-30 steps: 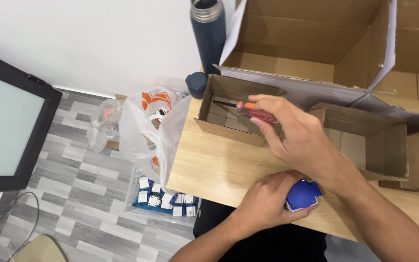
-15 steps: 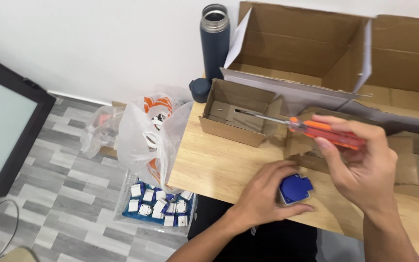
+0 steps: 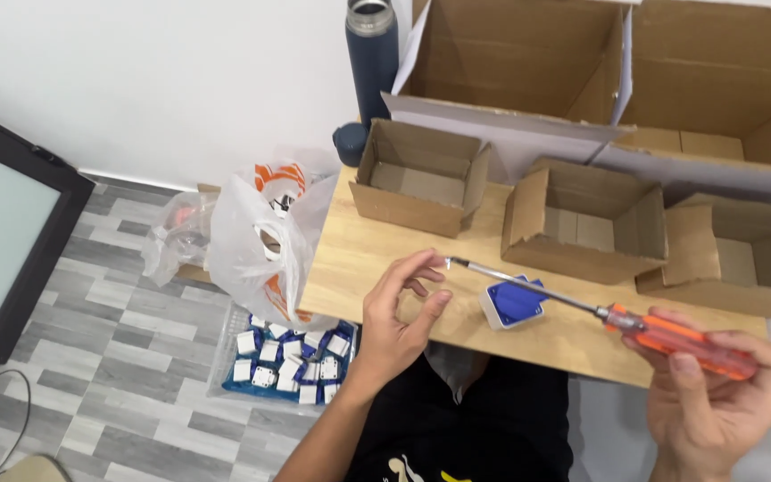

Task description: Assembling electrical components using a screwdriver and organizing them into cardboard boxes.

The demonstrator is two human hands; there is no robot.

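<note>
The right hand [image 3: 716, 393] has its grip shut tight around the orange handle of a screwdriver [image 3: 671, 335], out past the front edge of the table [image 3: 359, 259] near its right corner. The long metal shaft slants up and left over the table, and its tip sits just by the fingertips of the left hand [image 3: 399, 317]. The left hand's grip is apart and holds nothing; the fingers curl loosely over the front edge of the table. Between the two hands, near the front edge, lies one small blue and white block [image 3: 510, 303], right under the shaft.

Farther back stand three small open cardboard boxes. The left small box [image 3: 417, 178] and the middle small box [image 3: 582, 223] look empty inside. The right small box [image 3: 742, 259] sits at the right edge, and I cannot tell what is in it. Behind them, at the back edge, is a big open cardboard box [image 3: 528, 62]. A dark blue bottle [image 3: 372, 54] stands at the back left corner.

Off the left edge, a white plastic bag [image 3: 256, 241] with orange marks hangs down. Below it on the floor is a clear tray [image 3: 283, 357] full of many small white and blue blocks
</note>
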